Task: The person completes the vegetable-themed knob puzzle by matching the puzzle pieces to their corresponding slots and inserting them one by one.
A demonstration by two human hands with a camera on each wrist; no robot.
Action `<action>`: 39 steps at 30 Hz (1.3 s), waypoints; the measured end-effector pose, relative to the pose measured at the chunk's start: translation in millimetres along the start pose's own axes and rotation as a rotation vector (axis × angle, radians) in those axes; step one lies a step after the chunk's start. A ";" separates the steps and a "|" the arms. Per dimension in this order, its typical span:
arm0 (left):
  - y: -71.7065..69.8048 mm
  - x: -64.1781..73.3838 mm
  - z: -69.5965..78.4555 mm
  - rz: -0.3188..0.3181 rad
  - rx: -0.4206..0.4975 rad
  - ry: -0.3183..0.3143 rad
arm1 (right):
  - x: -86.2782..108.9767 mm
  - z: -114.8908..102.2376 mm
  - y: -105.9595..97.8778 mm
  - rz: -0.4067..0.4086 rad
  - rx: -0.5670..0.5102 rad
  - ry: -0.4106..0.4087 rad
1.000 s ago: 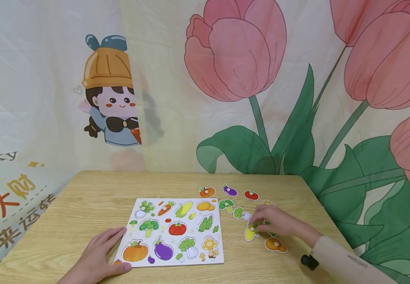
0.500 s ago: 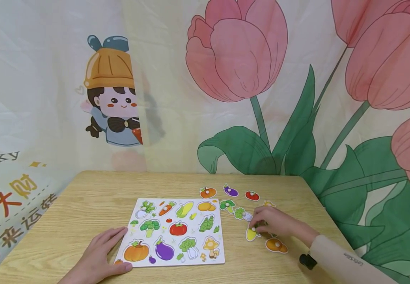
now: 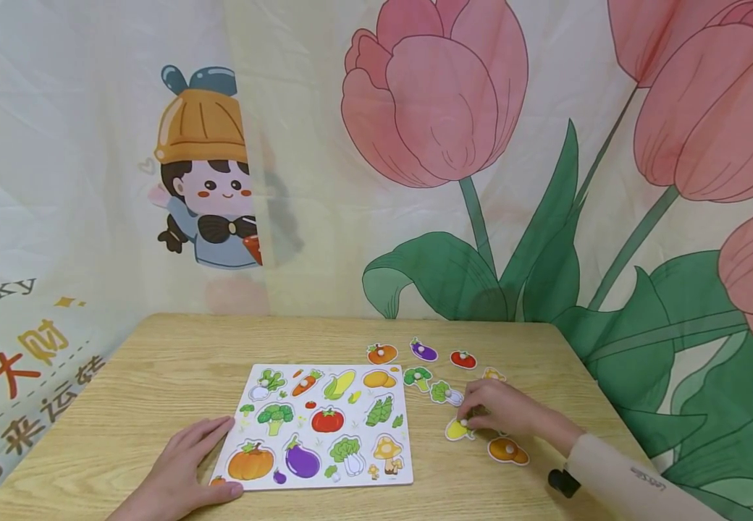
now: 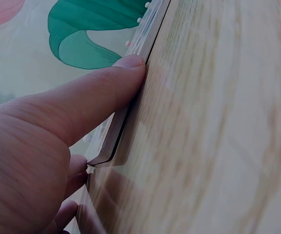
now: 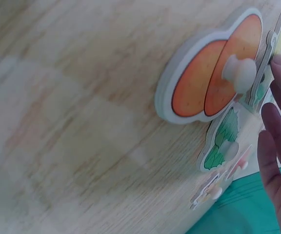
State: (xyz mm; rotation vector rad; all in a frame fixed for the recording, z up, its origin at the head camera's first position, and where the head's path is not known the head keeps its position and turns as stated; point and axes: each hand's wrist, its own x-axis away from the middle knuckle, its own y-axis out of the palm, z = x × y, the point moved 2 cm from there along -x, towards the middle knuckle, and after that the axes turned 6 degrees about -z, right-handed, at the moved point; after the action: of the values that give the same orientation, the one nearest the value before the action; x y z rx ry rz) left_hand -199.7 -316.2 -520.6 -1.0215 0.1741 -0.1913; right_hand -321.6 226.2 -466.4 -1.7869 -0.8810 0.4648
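Observation:
A white vegetable puzzle board (image 3: 303, 398) lies flat on the table. My left hand (image 3: 177, 467) rests at its front left corner, thumb against the front edge and fingers along the left edge. In the left wrist view the thumb (image 4: 101, 95) presses the board's side. Right of the board, my right hand (image 3: 503, 407) pinches the knob of a yellow corn puzzle piece (image 3: 455, 430), low over the table. A cabbage piece (image 3: 444, 392) lies just beyond those fingers. Nearer me is an orange potato piece (image 3: 505, 450) with a white knob. A green leafy piece (image 5: 223, 141) is partly hidden behind it.
More knobbed pieces lie behind and right of the board: a pumpkin (image 3: 383, 354), an eggplant (image 3: 424, 350), a tomato (image 3: 463, 359), a broccoli (image 3: 418, 378) and a mushroom (image 3: 494, 373). The table's (image 3: 187, 340) back edge meets a printed curtain (image 3: 311, 181).
The corn piece has turned and shifted slightly to the left in my right hand, whose fingers have come together at its knob. My left hand stays at the board.

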 end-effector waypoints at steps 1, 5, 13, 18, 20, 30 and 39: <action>0.1 0.0 0.0 0.001 -0.004 -0.001 | 0.2 -0.5 0.6 0.002 -0.001 0.010; 0.3 0.1 -0.2 0.003 -0.015 -0.004 | 0.6 -3.9 1.5 0.016 0.011 0.041; 0.7 0.2 0.0 0.021 -0.023 0.014 | 0.6 -10.8 4.5 0.072 0.041 0.095; 0.7 1.1 0.0 0.029 -0.020 0.028 | 2.7 -17.0 7.2 0.126 0.037 0.139; 0.6 1.3 -0.1 0.031 -0.021 0.029 | 3.8 -20.1 8.2 0.152 0.031 0.150; 0.4 0.8 -0.1 0.027 -0.020 0.024 | 4.2 -36.9 10.9 0.246 -0.007 0.276; 0.2 1.4 0.7 0.031 -0.021 0.024 | 1.2 -41.4 16.7 0.291 0.042 0.359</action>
State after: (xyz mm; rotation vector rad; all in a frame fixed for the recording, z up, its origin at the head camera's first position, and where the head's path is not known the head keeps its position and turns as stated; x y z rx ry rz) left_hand -198.2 -315.8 -520.5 -1.0371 0.2139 -0.1736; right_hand -287.2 197.7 -465.9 -1.8907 -0.3617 0.3276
